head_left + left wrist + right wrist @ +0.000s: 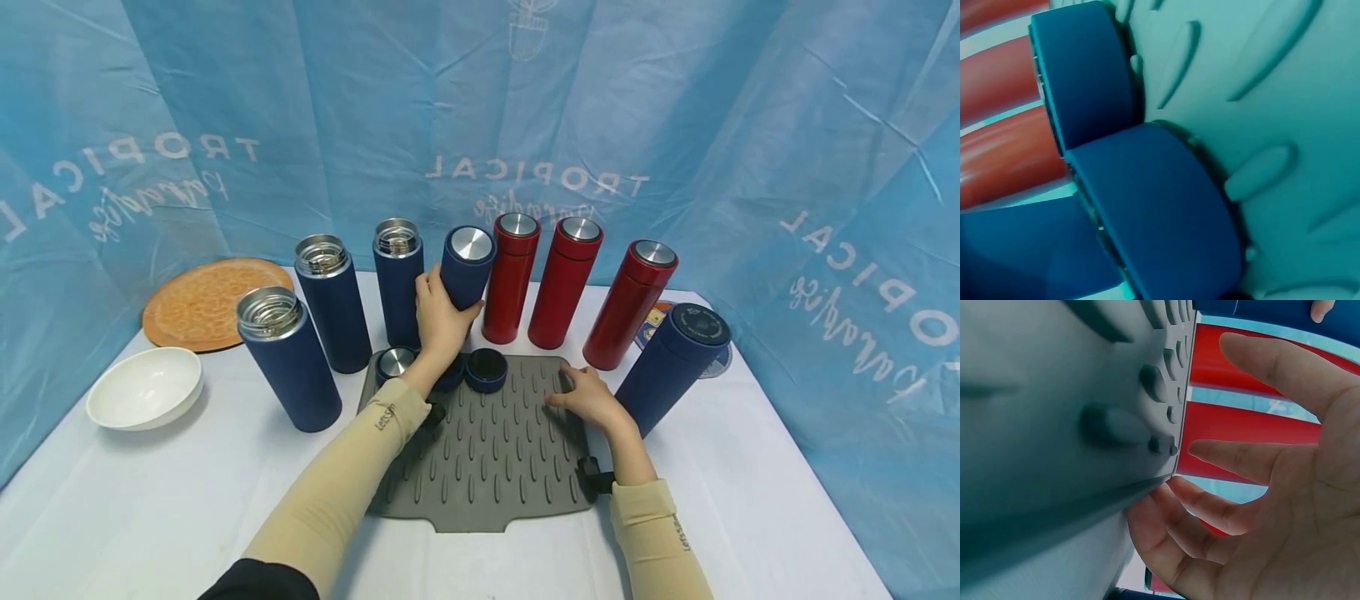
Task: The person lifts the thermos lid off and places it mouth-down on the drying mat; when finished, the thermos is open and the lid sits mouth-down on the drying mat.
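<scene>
My left hand (442, 321) grips a blue bottle (467, 268) with a steel-topped lid, thumb on one side and fingers on the other. Below it, blue lids (486, 370) lie along the back of the grey ridged mat (487, 450); one is partly hidden by the wrist. Two blue lids (1085, 75) fill much of the left wrist view. My right hand (588, 398) is at the mat's right edge, its fingers apart and loosely bent. In the right wrist view that hand (1279, 469) has its lower fingertips against the mat's rim (1171, 477), holding nothing.
Blue bottles with bare steel mouths (288, 358) stand left of the mat. Several red bottles (512, 279) with lids are behind it. A lidded blue bottle (671, 367) stands at right, near a round patterned piece (722, 363). A white bowl (146, 390) and an orange round board (202, 304) are left.
</scene>
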Demonstrator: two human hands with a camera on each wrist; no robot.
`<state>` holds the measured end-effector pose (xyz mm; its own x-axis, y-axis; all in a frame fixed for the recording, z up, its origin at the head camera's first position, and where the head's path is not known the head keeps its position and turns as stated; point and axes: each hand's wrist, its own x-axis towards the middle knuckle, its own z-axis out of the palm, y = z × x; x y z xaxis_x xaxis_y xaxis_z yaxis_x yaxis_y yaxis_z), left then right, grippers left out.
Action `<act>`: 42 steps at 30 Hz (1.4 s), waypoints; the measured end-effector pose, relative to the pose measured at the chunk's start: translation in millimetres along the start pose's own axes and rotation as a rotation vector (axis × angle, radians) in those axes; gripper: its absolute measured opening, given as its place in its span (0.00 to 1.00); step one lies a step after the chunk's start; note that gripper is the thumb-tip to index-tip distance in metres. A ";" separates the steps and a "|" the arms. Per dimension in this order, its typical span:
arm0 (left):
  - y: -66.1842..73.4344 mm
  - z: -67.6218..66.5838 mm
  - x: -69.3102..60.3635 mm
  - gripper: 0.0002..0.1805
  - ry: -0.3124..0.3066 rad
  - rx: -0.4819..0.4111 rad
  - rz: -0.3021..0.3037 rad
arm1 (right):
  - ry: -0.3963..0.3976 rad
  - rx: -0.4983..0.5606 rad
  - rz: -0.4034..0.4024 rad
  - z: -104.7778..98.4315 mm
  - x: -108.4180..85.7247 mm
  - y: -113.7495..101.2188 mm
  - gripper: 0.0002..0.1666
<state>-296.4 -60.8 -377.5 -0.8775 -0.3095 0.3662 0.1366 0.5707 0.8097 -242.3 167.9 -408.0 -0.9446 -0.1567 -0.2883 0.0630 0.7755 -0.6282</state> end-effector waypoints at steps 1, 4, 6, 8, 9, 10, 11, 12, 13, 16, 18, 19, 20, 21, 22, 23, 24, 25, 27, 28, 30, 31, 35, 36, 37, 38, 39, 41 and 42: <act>-0.5 -0.8 -0.1 0.45 0.003 0.000 0.007 | 0.001 -0.001 0.005 0.1 0.0 -0.3 0.43; -1.7 -3.2 -0.7 0.43 0.002 -0.002 0.028 | 0.001 -0.009 -0.001 0.0 -0.1 0.0 0.43; -2.3 -5.1 -1.5 0.43 0.002 -0.001 0.042 | 0.001 -0.009 -0.005 0.0 -0.6 0.0 0.43; -3.3 -7.5 -2.1 0.43 0.015 0.001 0.059 | -0.001 -0.007 -0.010 0.4 -0.6 0.3 0.43; -3.5 -9.7 -2.5 0.43 0.024 -0.003 0.072 | -0.001 -0.005 -0.012 0.6 -0.7 0.2 0.43; -3.6 -12.3 -2.7 0.43 0.035 -0.007 0.087 | -0.002 -0.003 -0.014 0.8 -0.9 0.0 0.43; -3.3 -15.4 -2.9 0.42 0.048 -0.015 0.106 | -0.003 -0.005 -0.016 1.1 -0.9 -0.2 0.43; -2.4 -19.1 -3.1 0.42 0.061 -0.023 0.126 | -0.003 -0.005 -0.016 1.3 -0.7 0.0 0.43; -0.8 -23.2 -3.3 0.42 0.073 -0.034 0.149 | -0.003 -0.007 -0.017 1.4 -0.5 0.2 0.43; 6.2 -37.7 -4.1 0.41 0.101 -0.084 0.232 | -0.007 -0.010 -0.015 0.8 -0.2 0.2 0.43; 12.4 -47.7 -5.0 0.41 0.103 -0.115 0.296 | -0.009 -0.012 -0.014 0.1 0.3 0.6 0.43; 15.2 -52.5 -5.5 0.41 0.098 -0.129 0.329 | -0.011 -0.014 -0.013 -0.3 0.5 0.7 0.43; 17.7 -57.1 -6.3 0.42 0.091 -0.133 0.360 | -0.013 -0.013 -0.013 -0.7 0.6 0.7 0.43; 20.1 -61.3 -7.2 0.42 0.078 -0.132 0.387 | -0.012 -0.014 -0.013 -1.0 0.7 0.5 0.43; 22.2 -65.3 -8.7 0.43 0.061 -0.129 0.406 | -0.013 -0.013 -0.014 -1.4 0.9 0.6 0.43; 24.2 -69.0 -10.7 0.43 0.044 -0.120 0.418 | -0.014 -0.010 -0.014 -1.8 1.1 0.6 0.43; 25.6 -71.9 -13.0 0.44 0.024 -0.112 0.427 | -0.016 -0.007 -0.014 -2.0 1.1 0.6 0.44; 26.4 -74.4 -15.7 0.44 0.004 -0.100 0.434 | -0.015 -0.003 -0.012 -2.3 1.1 0.5 0.44; 26.6 -78.2 -22.0 0.45 -0.032 -0.071 0.451 | -0.016 0.003 -0.010 -2.6 1.1 0.5 0.44; 26.2 -79.4 -25.4 0.45 -0.048 -0.056 0.465 | -0.018 0.006 -0.006 -2.5 1.0 0.6 0.44; 24.4 -80.8 -32.0 0.44 -0.069 -0.016 0.511 | -0.020 0.013 0.002 -1.8 0.8 0.7 0.44; 23.2 -81.3 -35.4 0.44 -0.077 0.003 0.541 | -0.022 0.013 0.003 -1.6 0.6 0.7 0.44; 18.0 -81.5 -46.6 0.44 -0.083 0.080 0.664 | 0.004 0.027 -0.006 -1.0 -2.5 -2.0 0.44; 16.5 -81.3 -48.5 0.44 -0.082 0.099 0.692 | 0.028 0.032 -0.022 -1.3 -3.9 -3.7 0.44; 15.4 -81.3 -50.5 0.44 -0.081 0.114 0.716 | 0.059 0.044 -0.045 -1.9 -5.7 -6.0 0.43; 14.5 -81.4 -52.0 0.44 -0.079 0.134 0.738 | 0.096 0.064 -0.067 -2.7 -7.7 -9.1 0.41; 13.7 -81.5 -53.6 0.44 -0.080 0.155 0.755 | 0.137 0.088 -0.096 -3.6 -10.1 -12.5 0.40; 12.4 -81.8 -56.1 0.44 -0.084 0.203 0.788 | 0.218 0.151 -0.168 -6.3 -15.5 -19.9 0.35; 11.8 -82.0 -57.1 0.44 -0.090 0.230 0.800 | 0.252 0.188 -0.205 -7.7 -18.6 -24.0 0.33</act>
<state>-207.0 -98.8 -351.3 -0.5904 0.3112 0.7447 0.6449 0.7366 0.2036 -228.7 157.0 -382.0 -0.9919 -0.1234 0.0299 -0.1000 0.6140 -0.7829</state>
